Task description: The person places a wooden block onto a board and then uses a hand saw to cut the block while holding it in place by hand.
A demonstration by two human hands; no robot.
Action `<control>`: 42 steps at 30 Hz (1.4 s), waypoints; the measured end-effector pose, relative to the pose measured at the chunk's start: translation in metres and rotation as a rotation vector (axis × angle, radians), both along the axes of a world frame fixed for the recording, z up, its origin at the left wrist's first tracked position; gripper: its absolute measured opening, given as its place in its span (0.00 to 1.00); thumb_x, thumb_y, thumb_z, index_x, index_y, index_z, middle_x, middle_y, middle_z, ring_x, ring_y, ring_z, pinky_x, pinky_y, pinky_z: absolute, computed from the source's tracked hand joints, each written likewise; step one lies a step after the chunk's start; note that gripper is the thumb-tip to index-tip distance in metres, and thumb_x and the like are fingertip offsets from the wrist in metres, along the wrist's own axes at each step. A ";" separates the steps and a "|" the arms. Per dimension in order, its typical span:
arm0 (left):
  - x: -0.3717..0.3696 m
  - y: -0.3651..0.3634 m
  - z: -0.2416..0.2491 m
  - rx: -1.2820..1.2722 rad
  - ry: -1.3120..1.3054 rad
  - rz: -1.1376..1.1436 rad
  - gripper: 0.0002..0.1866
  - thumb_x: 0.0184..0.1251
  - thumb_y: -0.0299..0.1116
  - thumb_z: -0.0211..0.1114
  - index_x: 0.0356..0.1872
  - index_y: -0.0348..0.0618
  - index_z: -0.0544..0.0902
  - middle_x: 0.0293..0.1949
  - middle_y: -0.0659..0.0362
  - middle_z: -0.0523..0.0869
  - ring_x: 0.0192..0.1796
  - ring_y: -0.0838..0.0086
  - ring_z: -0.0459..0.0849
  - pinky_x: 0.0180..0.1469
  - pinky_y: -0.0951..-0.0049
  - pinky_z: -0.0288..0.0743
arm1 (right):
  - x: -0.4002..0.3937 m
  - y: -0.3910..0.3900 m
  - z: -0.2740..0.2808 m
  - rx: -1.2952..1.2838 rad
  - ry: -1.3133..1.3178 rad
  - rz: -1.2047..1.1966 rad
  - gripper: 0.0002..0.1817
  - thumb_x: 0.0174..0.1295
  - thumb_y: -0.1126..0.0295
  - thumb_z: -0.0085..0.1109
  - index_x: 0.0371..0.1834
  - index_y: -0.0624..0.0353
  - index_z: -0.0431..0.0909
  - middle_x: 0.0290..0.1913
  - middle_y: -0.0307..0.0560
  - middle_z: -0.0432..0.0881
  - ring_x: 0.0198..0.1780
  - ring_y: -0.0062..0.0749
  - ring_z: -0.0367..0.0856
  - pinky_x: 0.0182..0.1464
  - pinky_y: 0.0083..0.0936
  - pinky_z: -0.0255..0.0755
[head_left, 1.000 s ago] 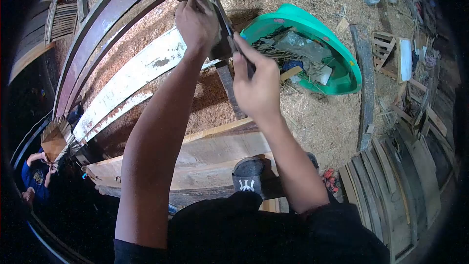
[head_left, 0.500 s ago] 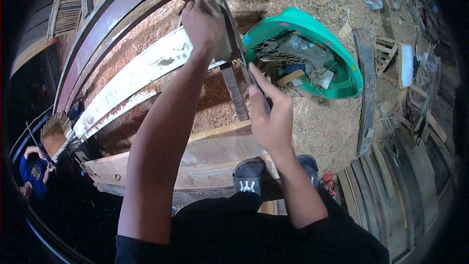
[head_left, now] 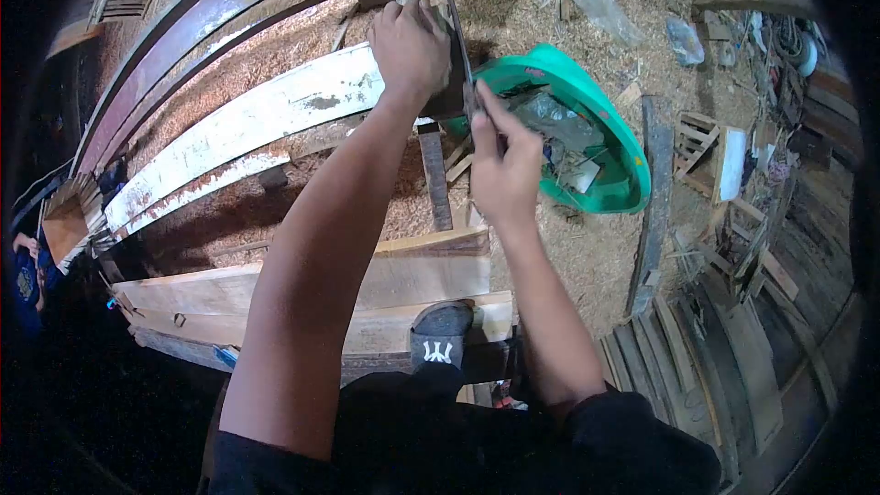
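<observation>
My left hand (head_left: 412, 50) is closed over the end of a dark wooden piece (head_left: 449, 99), its knuckles up. My right hand (head_left: 506, 165) grips a long-bladed hand tool (head_left: 456, 14), with the index finger stretched along it. Seen nearly edge-on, the narrow blade runs up and away past the ends of the wood, close beside my left fingers. A white-painted curved board (head_left: 247, 133) reaches left from below my left hand. Beyond it lies a maroon curved beam (head_left: 206, 23), whose right end is near the blade's tip.
A green plastic tub (head_left: 632, 197) with scraps stands right of my hands. Pale planks (head_left: 422, 280) lie before me, by my slipper (head_left: 442, 335). Stacked boards (head_left: 715, 357) are at lower right. Another person (head_left: 27, 280) is at far left. Shavings cover the floor.
My left hand, blurred before, now sits sharp and a little to the right on the wood. My right hand and the blade have shifted slightly upward. The view has turned somewhat.
</observation>
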State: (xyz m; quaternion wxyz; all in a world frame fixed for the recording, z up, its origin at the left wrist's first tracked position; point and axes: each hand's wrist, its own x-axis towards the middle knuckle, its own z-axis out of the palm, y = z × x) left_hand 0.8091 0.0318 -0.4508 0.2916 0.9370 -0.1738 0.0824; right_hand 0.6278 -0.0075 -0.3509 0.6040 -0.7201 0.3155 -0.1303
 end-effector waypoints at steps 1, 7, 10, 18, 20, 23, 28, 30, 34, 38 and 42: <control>0.000 -0.001 0.002 0.000 -0.017 0.002 0.16 0.77 0.37 0.56 0.41 0.36 0.88 0.40 0.45 0.84 0.49 0.48 0.81 0.57 0.50 0.72 | -0.004 0.004 -0.001 -0.073 -0.050 -0.010 0.20 0.75 0.72 0.55 0.65 0.74 0.77 0.58 0.70 0.85 0.63 0.47 0.85 0.66 0.33 0.72; -0.007 0.003 0.002 0.022 0.072 -0.015 0.14 0.73 0.36 0.59 0.46 0.38 0.87 0.42 0.46 0.84 0.51 0.49 0.81 0.57 0.52 0.70 | -0.003 -0.002 0.006 0.026 0.027 0.013 0.20 0.74 0.73 0.55 0.66 0.71 0.78 0.57 0.68 0.86 0.62 0.45 0.86 0.64 0.33 0.74; 0.001 0.000 0.006 0.040 0.041 -0.011 0.13 0.71 0.35 0.60 0.46 0.38 0.87 0.42 0.46 0.84 0.50 0.50 0.82 0.56 0.52 0.71 | 0.014 -0.006 0.002 0.013 0.071 0.018 0.21 0.74 0.72 0.55 0.66 0.70 0.78 0.57 0.68 0.86 0.62 0.45 0.86 0.64 0.33 0.74; -0.004 -0.006 0.012 0.049 0.090 0.064 0.13 0.74 0.34 0.57 0.42 0.37 0.87 0.40 0.46 0.84 0.47 0.49 0.83 0.55 0.53 0.73 | 0.005 -0.005 0.016 0.145 0.173 -0.010 0.21 0.74 0.72 0.54 0.67 0.68 0.78 0.59 0.70 0.84 0.63 0.45 0.85 0.64 0.35 0.74; -0.006 -0.006 0.013 0.043 0.097 0.073 0.14 0.75 0.34 0.56 0.42 0.37 0.88 0.41 0.45 0.84 0.47 0.49 0.83 0.55 0.53 0.73 | -0.013 0.003 0.015 0.112 0.177 -0.015 0.21 0.74 0.72 0.54 0.67 0.68 0.78 0.59 0.70 0.85 0.61 0.44 0.86 0.63 0.33 0.74; -0.001 -0.005 0.009 0.060 0.043 0.067 0.14 0.76 0.35 0.55 0.41 0.37 0.87 0.40 0.45 0.84 0.47 0.49 0.83 0.55 0.52 0.73 | -0.030 0.017 0.029 0.031 0.106 -0.028 0.21 0.75 0.72 0.54 0.67 0.69 0.78 0.57 0.69 0.86 0.58 0.41 0.87 0.61 0.30 0.75; -0.004 -0.007 0.012 0.060 0.111 0.082 0.16 0.78 0.37 0.54 0.41 0.37 0.87 0.41 0.45 0.84 0.47 0.48 0.83 0.55 0.51 0.72 | 0.002 -0.001 0.021 0.043 0.150 -0.009 0.21 0.75 0.71 0.54 0.66 0.70 0.78 0.53 0.68 0.88 0.54 0.41 0.89 0.57 0.32 0.77; -0.004 -0.007 0.014 0.061 0.098 0.080 0.16 0.78 0.37 0.54 0.41 0.37 0.87 0.41 0.44 0.84 0.47 0.48 0.83 0.55 0.51 0.72 | -0.009 0.005 0.026 0.039 0.158 -0.009 0.21 0.75 0.71 0.54 0.67 0.70 0.78 0.54 0.68 0.87 0.56 0.42 0.88 0.59 0.32 0.76; -0.003 -0.005 0.011 0.039 0.121 0.087 0.16 0.77 0.37 0.54 0.40 0.36 0.86 0.42 0.44 0.84 0.47 0.46 0.83 0.56 0.50 0.72 | -0.021 0.016 0.032 0.009 0.145 0.003 0.21 0.75 0.72 0.53 0.67 0.69 0.78 0.56 0.69 0.86 0.59 0.41 0.86 0.62 0.32 0.74; -0.003 -0.006 0.007 0.003 0.086 0.170 0.16 0.77 0.37 0.55 0.41 0.36 0.87 0.42 0.44 0.84 0.48 0.46 0.83 0.57 0.50 0.73 | -0.022 0.007 0.046 0.095 0.263 0.008 0.21 0.76 0.72 0.53 0.69 0.67 0.78 0.41 0.52 0.86 0.40 0.25 0.78 0.47 0.25 0.74; -0.005 -0.007 0.012 0.007 0.121 0.147 0.16 0.77 0.38 0.54 0.42 0.37 0.87 0.43 0.45 0.85 0.49 0.48 0.83 0.58 0.51 0.73 | -0.024 0.008 0.046 0.098 0.302 0.011 0.22 0.75 0.73 0.53 0.69 0.67 0.77 0.34 0.41 0.81 0.34 0.19 0.72 0.40 0.22 0.71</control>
